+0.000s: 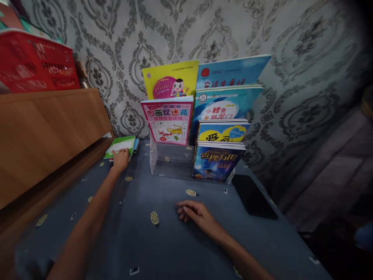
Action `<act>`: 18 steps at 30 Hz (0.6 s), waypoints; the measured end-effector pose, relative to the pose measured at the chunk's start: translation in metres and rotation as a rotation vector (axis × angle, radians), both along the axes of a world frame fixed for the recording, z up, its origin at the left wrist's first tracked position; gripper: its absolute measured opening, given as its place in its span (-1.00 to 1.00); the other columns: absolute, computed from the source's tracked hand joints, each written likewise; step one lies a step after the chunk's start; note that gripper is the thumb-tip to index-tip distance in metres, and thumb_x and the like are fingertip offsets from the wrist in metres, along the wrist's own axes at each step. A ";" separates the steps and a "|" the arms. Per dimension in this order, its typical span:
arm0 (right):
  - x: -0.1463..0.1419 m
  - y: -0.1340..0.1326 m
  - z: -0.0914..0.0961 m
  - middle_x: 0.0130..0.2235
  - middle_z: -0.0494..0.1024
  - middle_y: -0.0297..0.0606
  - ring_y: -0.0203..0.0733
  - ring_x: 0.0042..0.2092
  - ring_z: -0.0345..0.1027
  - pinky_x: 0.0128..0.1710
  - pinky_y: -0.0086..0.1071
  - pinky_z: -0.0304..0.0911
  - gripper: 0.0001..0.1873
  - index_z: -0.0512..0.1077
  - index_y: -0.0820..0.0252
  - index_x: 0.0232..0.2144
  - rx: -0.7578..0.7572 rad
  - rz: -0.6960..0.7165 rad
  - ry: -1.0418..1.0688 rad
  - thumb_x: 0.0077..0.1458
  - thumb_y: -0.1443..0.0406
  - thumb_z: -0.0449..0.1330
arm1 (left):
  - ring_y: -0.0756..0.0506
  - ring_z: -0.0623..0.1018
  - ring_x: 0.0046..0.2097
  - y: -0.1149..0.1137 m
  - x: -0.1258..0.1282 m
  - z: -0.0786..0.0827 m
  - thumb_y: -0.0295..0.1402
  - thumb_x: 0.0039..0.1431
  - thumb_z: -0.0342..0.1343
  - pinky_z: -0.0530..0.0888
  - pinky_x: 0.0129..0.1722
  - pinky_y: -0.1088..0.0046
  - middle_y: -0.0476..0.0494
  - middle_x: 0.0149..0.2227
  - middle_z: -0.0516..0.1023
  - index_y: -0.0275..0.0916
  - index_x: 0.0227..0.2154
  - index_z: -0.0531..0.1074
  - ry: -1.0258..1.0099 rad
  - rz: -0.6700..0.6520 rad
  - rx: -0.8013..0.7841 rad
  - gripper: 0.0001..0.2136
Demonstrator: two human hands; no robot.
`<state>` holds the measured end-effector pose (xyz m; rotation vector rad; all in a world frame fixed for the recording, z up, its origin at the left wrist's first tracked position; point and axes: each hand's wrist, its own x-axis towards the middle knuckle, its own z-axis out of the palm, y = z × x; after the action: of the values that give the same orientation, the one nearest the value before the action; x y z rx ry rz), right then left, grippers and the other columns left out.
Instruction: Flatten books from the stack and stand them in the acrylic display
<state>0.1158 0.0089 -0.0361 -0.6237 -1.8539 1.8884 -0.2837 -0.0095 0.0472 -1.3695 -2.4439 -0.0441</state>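
My left hand reaches far forward and lies on a green and white book, the top of a small stack at the back left of the blue patterned cloth. Its fingers curl over the book's near edge. My right hand rests palm down on the cloth in the middle, fingers loosely bent, holding nothing. Behind it a clear tiered stand holds several children's books upright: a pink one, a yellow one, blue ones and a dark one at the front right.
A wooden headboard-like panel runs along the left with a red basket on top. A black flat object lies right of the stand. Patterned wallpaper rises behind. The cloth's surface drops off at the right.
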 end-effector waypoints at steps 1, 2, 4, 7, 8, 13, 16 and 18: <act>0.000 0.000 0.000 -0.24 0.61 -0.12 -0.10 -0.25 0.51 -0.19 -0.18 0.41 -0.49 0.56 0.18 -0.12 0.007 -0.002 -0.002 0.13 -0.10 0.26 | -0.41 0.44 0.20 -0.002 0.002 0.002 -0.50 0.29 -0.16 0.11 0.25 -0.28 -0.51 0.11 0.51 -0.31 0.15 0.39 0.011 -0.008 -0.013 -0.58; 0.000 0.000 0.000 -0.24 0.61 -0.12 -0.10 -0.25 0.51 -0.19 -0.18 0.42 -0.49 0.56 0.18 -0.12 0.013 -0.003 -0.004 0.13 -0.10 0.26 | -0.41 0.46 0.18 -0.005 0.005 0.004 -0.52 0.28 -0.17 0.13 0.25 -0.24 -0.51 0.09 0.52 -0.31 0.11 0.43 0.021 -0.018 -0.026 -0.59; 0.000 -0.001 0.001 -0.24 0.61 -0.12 -0.11 -0.25 0.51 -0.19 -0.19 0.42 -0.48 0.55 0.19 -0.12 0.021 -0.002 -0.004 0.13 -0.10 0.25 | -0.40 0.48 0.15 -0.010 0.011 0.007 -0.52 0.29 -0.18 0.17 0.23 -0.17 -0.51 0.06 0.53 -0.32 0.06 0.47 0.040 -0.038 -0.055 -0.59; 0.000 -0.002 0.003 -0.25 0.62 -0.13 -0.13 -0.26 0.51 -0.19 -0.20 0.42 -0.48 0.55 0.20 -0.11 0.038 0.000 0.000 0.14 -0.10 0.25 | -0.38 0.50 0.13 -0.021 0.024 0.010 -0.54 0.29 -0.19 0.21 0.20 -0.09 -0.51 0.05 0.54 -0.34 0.03 0.49 0.065 -0.073 -0.104 -0.60; 0.001 -0.002 0.003 -0.25 0.62 -0.13 -0.14 -0.26 0.51 -0.19 -0.21 0.42 -0.47 0.56 0.21 -0.11 0.045 0.001 0.002 0.14 -0.10 0.24 | -0.37 0.50 0.13 -0.025 0.029 0.011 -0.55 0.29 -0.19 0.22 0.19 -0.07 -0.50 0.05 0.54 -0.34 0.02 0.49 0.072 -0.084 -0.123 -0.60; 0.000 -0.003 0.002 -0.24 0.62 -0.13 -0.15 -0.26 0.50 -0.20 -0.23 0.42 -0.44 0.55 0.22 -0.10 0.063 0.011 0.016 0.14 -0.12 0.24 | -0.35 0.54 0.07 -0.050 0.066 0.007 -0.57 0.25 -0.08 0.34 0.08 0.05 -0.49 0.00 0.56 -0.37 -0.02 0.50 0.071 -0.150 -0.233 -0.67; -0.001 -0.004 -0.001 -0.24 0.62 -0.14 -0.15 -0.26 0.50 -0.21 -0.23 0.41 -0.45 0.55 0.21 -0.10 0.070 0.012 0.024 0.15 -0.12 0.23 | -0.35 0.58 0.01 -0.065 0.096 -0.002 -0.57 0.21 -0.02 0.41 -0.04 0.13 -0.52 -0.05 0.58 -0.42 -0.07 0.53 0.039 -0.194 -0.307 -0.70; -0.001 -0.004 -0.001 -0.25 0.62 -0.14 -0.16 -0.27 0.50 -0.22 -0.24 0.42 -0.47 0.55 0.21 -0.10 0.088 0.012 0.024 0.16 -0.11 0.22 | -0.32 0.61 -0.07 -0.074 0.117 -0.008 -0.52 0.23 -0.01 0.43 -0.11 0.19 -0.50 -0.13 0.61 -0.41 -0.14 0.56 0.004 -0.233 -0.349 -0.74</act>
<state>0.1144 0.0050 -0.0375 -0.5600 -1.9179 1.8030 -0.1669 -0.0836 0.0395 -1.7916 -2.3527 0.3442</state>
